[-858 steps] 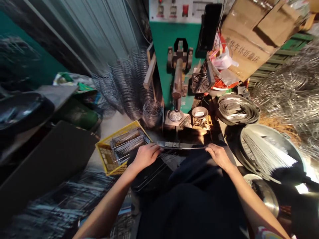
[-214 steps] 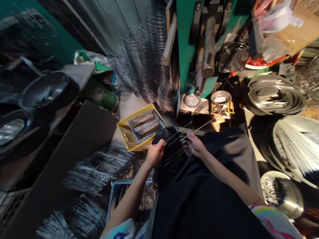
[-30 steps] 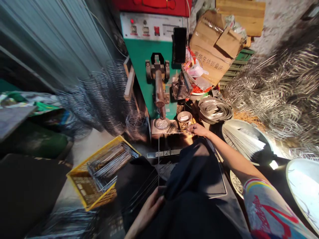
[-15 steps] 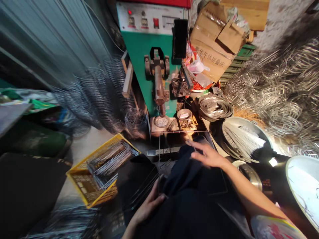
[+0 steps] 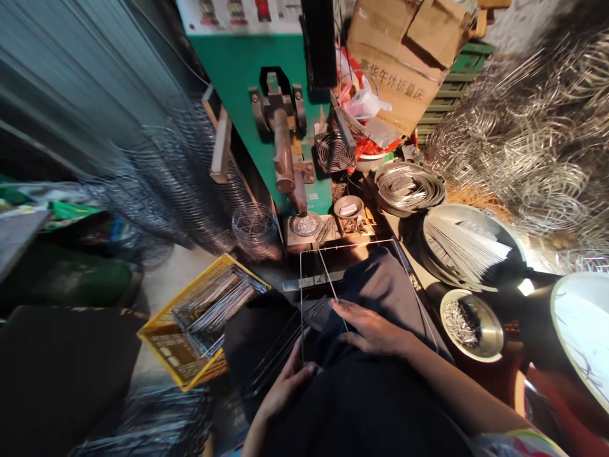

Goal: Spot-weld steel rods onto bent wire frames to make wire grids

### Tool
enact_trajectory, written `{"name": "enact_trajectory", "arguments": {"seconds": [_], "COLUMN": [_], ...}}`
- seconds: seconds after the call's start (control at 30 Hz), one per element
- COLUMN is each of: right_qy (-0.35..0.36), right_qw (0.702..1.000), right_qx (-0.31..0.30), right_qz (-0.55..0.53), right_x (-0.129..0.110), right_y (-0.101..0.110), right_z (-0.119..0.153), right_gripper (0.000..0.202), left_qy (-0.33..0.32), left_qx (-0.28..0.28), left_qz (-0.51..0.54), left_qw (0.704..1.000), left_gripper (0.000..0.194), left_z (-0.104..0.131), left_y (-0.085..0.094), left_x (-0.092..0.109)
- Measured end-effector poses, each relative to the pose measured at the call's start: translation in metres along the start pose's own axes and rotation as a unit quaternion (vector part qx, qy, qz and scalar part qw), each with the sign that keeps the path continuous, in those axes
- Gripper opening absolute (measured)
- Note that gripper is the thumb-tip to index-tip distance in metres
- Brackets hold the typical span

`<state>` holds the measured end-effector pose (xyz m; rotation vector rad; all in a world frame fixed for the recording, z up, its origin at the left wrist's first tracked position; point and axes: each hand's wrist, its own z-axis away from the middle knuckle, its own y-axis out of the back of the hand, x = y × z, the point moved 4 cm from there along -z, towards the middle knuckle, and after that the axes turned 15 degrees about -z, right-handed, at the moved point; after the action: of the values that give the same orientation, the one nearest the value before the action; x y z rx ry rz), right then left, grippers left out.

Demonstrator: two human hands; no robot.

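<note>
A thin bent wire frame stands over my lap, its top edge running to the right. My left hand is closed on its lower left side. My right hand is pinched round a straight wire rod, which slants up and left across the frame's top edge. Beyond the frame, a green machine has a metal arm reaching down to a small dish of shiny bits.
A yellow crate of wire rods lies to the left. On the right are a basin of straight wires, a metal bowl of small parts and a white-lined tub. Wire coils and a cardboard box lie behind.
My right hand has moved left and down, bringing the rod across the wire frame. My left hand still grips the frame. The view has shifted, showing the bowl of small parts more fully.
</note>
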<state>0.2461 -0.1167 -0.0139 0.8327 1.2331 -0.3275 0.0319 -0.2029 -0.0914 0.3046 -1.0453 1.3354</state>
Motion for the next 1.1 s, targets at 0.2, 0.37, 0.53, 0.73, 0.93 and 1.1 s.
{"name": "enact_trajectory", "arguments": {"seconds": [0.2, 0.37, 0.53, 0.73, 0.93, 1.1], "right_qy": [-0.015, -0.025, -0.024, -0.059, -0.021, 0.046], "right_qw": [1.000, 0.999, 0.999, 0.975, 0.959, 0.984], "right_qx": [-0.010, -0.007, 0.010, 0.147, 0.201, 0.060], "right_qz": [0.019, 0.029, 0.047, 0.156, 0.201, 0.161], "right_x": [0.004, 0.006, 0.008, 0.020, -0.003, -0.014], "right_y": [-0.008, -0.012, -0.006, 0.051, 0.068, 0.017], "right_z": [0.000, -0.001, 0.009, 0.053, 0.059, 0.038], "right_gripper": [0.076, 0.076, 0.074, 0.065, 0.067, 0.075], "left_qy": [0.002, -0.002, -0.007, -0.055, -0.092, -0.126], "left_qx": [-0.003, -0.001, 0.026, 0.049, 0.047, 0.038], "left_qz": [0.005, 0.019, 0.023, 0.025, 0.000, -0.003], "left_qw": [1.000, 1.000, 0.999, 0.997, 0.995, 0.991], "left_gripper": [0.104, 0.103, 0.100, 0.102, 0.101, 0.107], "left_z": [0.001, 0.000, 0.000, 0.004, 0.001, 0.004], "left_y": [0.000, -0.003, 0.000, 0.010, 0.011, 0.007], "left_x": [-0.001, 0.000, 0.003, 0.017, 0.024, 0.030]}}
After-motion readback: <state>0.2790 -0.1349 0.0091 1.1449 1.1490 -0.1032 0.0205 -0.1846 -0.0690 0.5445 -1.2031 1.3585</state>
